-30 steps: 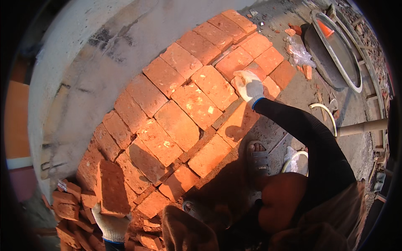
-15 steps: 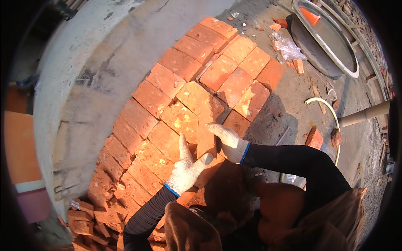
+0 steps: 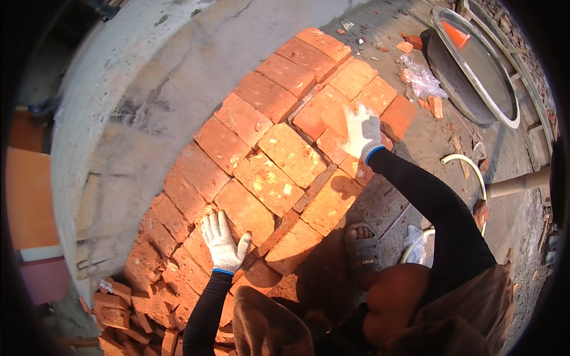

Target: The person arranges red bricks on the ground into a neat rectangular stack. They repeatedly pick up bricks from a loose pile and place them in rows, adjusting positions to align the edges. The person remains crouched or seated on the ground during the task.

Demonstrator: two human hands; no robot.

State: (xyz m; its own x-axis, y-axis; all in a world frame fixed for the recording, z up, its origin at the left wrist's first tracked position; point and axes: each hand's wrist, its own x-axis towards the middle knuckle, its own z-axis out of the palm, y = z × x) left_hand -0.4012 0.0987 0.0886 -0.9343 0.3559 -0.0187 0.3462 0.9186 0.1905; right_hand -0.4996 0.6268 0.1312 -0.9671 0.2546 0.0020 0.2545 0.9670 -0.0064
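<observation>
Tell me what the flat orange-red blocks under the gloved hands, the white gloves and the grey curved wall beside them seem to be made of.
The orange-red blocks look like fired clay brick: matt, rough, chipped at the edges, with pale blotches. The white gloves, on the left hand and right hand, look like knitted cotton with ribbed, blue-edged cuffs. The grey curved wall looks like cast concrete or cement render: dull, stained, cracked.

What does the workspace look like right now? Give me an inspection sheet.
Surface: flat-laid red bricks beside a curved concrete wall.
Job's things: the laid bricks; loose brick pile at lower left.
Clutter: brick chips, plastic wrap.
Hands: left hand flat on a brick, right hand flat on a far brick; both gloved, holding nothing.
Cables: white hose.
Surroundings: round metal basin, sandalled foot.
</observation>
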